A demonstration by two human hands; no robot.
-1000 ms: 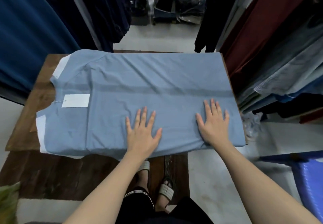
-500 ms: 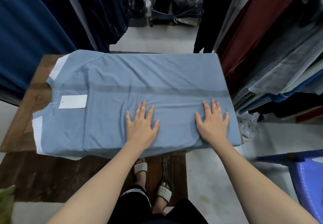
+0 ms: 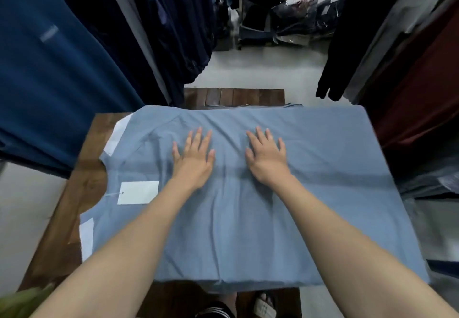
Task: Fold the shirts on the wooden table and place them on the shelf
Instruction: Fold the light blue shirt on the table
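A light blue shirt (image 3: 323, 193) lies flat across the wooden table (image 3: 82, 183), its neck opening at the left with a white paper tag (image 3: 138, 192) on it. My left hand (image 3: 195, 160) presses flat on the far middle of the shirt, fingers spread. My right hand (image 3: 267, 160) lies flat beside it, a little to the right, also with straight fingers. Both forearms stretch over the near half of the shirt. No shelf can be made out from here.
Dark blue garments (image 3: 62, 74) hang close on the left, and dark red and black ones (image 3: 417, 81) on the right. Bagged clothes (image 3: 298, 19) sit on the floor beyond the table. A green thing (image 3: 22, 300) shows at the lower left corner.
Both hands have slid from the near edge of the shirt toward its far middle and come closer together. The view has tipped further over the table.
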